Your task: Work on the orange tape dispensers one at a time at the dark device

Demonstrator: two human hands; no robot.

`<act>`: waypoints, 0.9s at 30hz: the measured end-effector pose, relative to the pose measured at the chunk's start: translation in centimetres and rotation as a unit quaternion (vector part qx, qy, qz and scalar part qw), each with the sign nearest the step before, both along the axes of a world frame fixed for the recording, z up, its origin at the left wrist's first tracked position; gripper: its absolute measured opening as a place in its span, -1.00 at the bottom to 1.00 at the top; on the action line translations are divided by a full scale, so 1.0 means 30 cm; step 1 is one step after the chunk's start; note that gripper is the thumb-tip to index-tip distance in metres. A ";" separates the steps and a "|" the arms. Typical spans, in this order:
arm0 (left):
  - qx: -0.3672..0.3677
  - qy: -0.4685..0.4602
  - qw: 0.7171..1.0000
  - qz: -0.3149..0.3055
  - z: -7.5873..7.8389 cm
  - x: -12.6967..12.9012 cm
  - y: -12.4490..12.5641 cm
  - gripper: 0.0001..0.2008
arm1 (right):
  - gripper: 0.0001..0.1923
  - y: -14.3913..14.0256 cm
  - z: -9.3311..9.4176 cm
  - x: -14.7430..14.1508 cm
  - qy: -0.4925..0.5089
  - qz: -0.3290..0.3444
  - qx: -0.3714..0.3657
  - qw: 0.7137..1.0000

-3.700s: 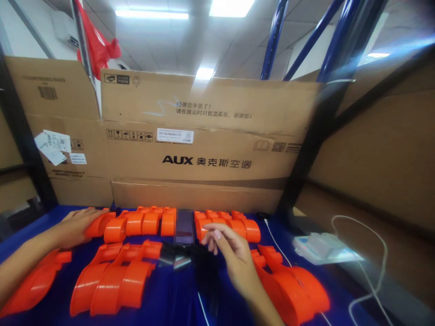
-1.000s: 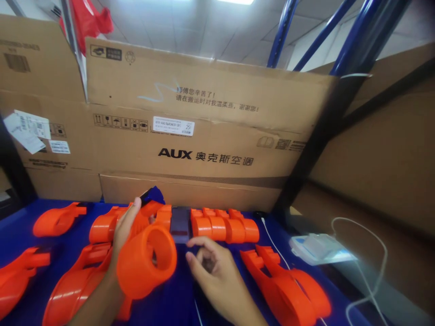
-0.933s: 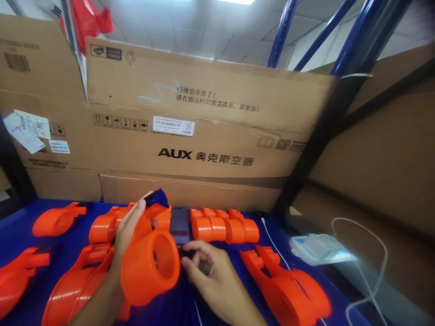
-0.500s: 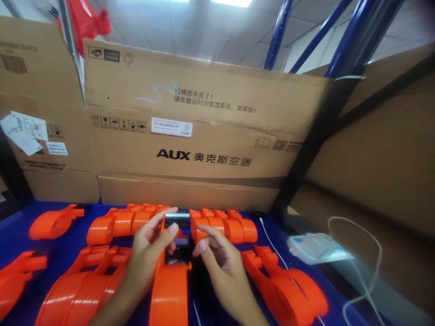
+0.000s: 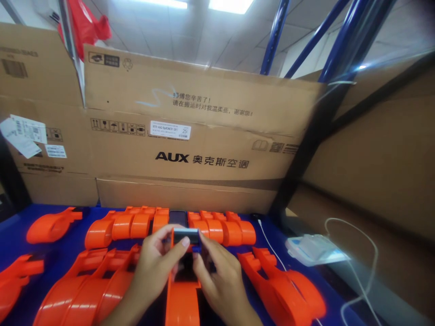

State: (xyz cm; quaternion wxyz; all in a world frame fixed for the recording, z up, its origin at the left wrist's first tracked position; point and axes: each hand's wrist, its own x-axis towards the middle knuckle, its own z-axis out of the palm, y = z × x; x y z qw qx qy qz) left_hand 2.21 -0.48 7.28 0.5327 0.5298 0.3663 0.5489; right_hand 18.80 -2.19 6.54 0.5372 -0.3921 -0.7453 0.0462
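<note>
An orange tape dispenser (image 5: 182,304) with a toothed cutting edge (image 5: 186,231) is between my hands, its wide body toward me. My left hand (image 5: 154,267) is closed around the left side of its head, thumb across the dark strip below the teeth. With fingers bent and closed, my right hand (image 5: 222,274) grips the right side of the head, by a small blue part (image 5: 196,249). My fingers partly hide the frame, and I cannot make out tape on it.
More orange dispensers (image 5: 81,287) stand in rows on the blue surface, with a pair (image 5: 288,290) to the right. A dark flat device (image 5: 178,218) lies at the back. A clear plastic case (image 5: 316,249) and white cable (image 5: 374,244) are at right. Cardboard (image 5: 204,190) walls the back.
My right hand has moved in from beside the dispenser and closed on its right side. The dispenser and my left hand have shifted slightly right and down in view.
</note>
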 end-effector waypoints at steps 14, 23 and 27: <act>-0.069 -0.123 0.990 0.013 0.015 0.020 0.010 -0.65 | -0.46 0.026 0.013 0.015 -0.096 0.006 0.055 0.994; -0.078 -0.115 0.990 -0.038 0.012 0.035 -0.005 -0.71 | -0.52 0.047 -0.008 0.019 -0.149 -0.048 0.158 0.975; -0.071 -0.106 0.990 -0.053 0.001 0.038 -0.009 -0.75 | -0.56 0.037 -0.012 0.018 -0.171 -0.070 0.179 0.966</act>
